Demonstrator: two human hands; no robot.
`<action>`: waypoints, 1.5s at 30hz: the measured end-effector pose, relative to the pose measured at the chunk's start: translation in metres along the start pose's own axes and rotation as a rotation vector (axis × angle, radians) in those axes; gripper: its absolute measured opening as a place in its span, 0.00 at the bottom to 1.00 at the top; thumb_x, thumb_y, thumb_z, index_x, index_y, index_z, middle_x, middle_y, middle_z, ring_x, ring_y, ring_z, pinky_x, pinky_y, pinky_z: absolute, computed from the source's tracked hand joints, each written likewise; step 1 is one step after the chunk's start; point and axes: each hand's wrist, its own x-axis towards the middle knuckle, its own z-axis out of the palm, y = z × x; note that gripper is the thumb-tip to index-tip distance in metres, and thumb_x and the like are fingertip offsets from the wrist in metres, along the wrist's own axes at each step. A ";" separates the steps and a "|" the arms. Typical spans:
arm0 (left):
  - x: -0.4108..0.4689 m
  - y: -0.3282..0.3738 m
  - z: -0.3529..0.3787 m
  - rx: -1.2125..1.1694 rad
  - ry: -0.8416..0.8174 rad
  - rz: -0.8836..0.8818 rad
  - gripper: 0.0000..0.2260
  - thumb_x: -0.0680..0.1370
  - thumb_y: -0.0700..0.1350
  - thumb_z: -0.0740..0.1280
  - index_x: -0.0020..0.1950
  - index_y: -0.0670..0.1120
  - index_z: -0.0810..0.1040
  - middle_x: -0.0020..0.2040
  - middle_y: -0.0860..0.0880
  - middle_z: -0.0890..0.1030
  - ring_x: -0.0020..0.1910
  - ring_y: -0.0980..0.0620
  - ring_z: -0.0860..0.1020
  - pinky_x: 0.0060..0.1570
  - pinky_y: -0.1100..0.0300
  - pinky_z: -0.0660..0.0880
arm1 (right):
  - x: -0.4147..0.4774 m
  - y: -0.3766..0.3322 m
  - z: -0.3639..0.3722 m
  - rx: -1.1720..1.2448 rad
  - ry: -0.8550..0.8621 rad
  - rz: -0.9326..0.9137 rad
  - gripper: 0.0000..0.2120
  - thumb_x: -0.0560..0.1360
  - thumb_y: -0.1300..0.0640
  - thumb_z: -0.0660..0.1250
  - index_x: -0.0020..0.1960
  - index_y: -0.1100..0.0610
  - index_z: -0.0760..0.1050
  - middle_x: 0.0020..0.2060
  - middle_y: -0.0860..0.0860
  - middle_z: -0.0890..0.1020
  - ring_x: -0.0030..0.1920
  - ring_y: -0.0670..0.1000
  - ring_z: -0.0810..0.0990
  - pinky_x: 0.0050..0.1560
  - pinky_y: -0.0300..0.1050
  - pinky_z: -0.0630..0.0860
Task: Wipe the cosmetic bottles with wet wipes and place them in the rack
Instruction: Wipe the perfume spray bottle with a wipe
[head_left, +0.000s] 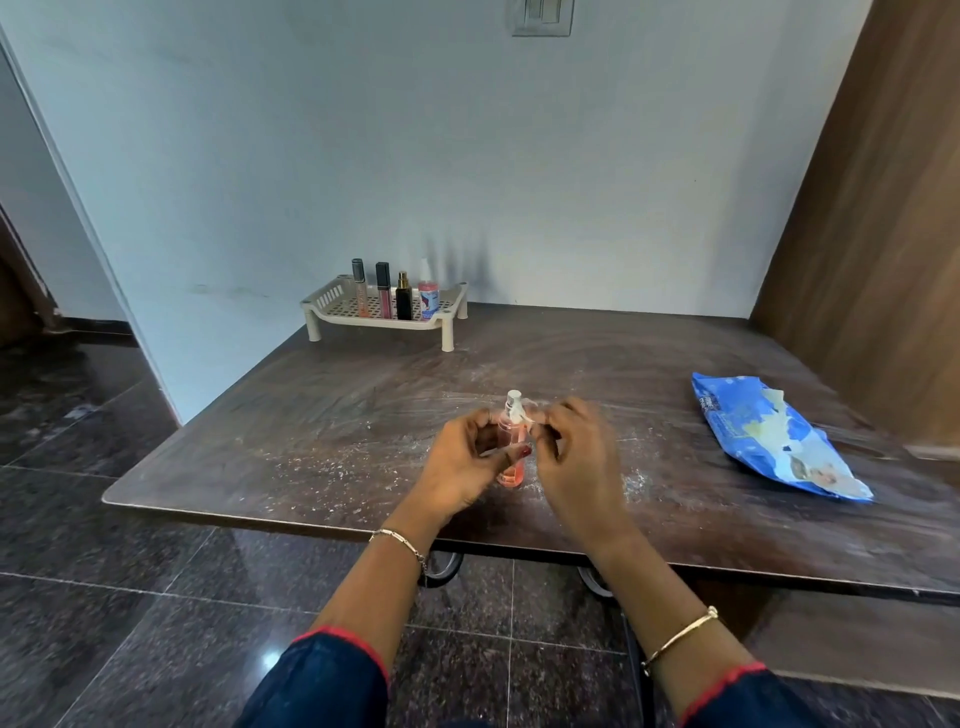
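An orange-pink spray bottle (511, 475) with a clear cap stands on the dark table (322, 415), gripped around its middle by my left hand (460, 465). My right hand (576, 457) pinches a small white wet wipe (525, 415) against the bottle's neck. At the table's far left a beige rack (332, 301) holds several cosmetic bottles: two lip gloss tubes (383, 291), a black perfume bottle (403, 301) and a pink spray bottle (428, 296).
A blue wet wipes pack (774, 441) lies at the table's right side. A wooden panel (883, 234) borders the right, a pale wall stands behind. White specks dot the tabletop. Dark tiled floor lies to the left and below.
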 end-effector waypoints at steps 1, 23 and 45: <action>-0.001 0.001 0.000 0.008 -0.004 0.005 0.07 0.72 0.34 0.72 0.48 0.41 0.78 0.40 0.49 0.83 0.40 0.58 0.80 0.43 0.65 0.75 | -0.003 -0.001 0.000 -0.103 0.022 -0.114 0.08 0.71 0.68 0.70 0.49 0.60 0.80 0.39 0.48 0.76 0.36 0.44 0.73 0.35 0.37 0.72; 0.000 0.001 -0.001 -0.024 -0.004 0.016 0.08 0.72 0.33 0.71 0.49 0.41 0.79 0.45 0.41 0.83 0.48 0.47 0.82 0.53 0.54 0.78 | -0.005 0.000 0.000 -0.074 -0.005 -0.227 0.15 0.72 0.62 0.59 0.54 0.58 0.80 0.51 0.52 0.79 0.46 0.48 0.78 0.39 0.41 0.78; 0.003 -0.003 -0.002 -0.043 -0.024 0.024 0.11 0.71 0.34 0.73 0.52 0.39 0.80 0.49 0.42 0.84 0.51 0.47 0.82 0.58 0.48 0.77 | 0.027 0.000 0.003 0.212 -0.081 0.227 0.08 0.75 0.64 0.66 0.49 0.54 0.80 0.43 0.47 0.82 0.43 0.47 0.79 0.45 0.42 0.76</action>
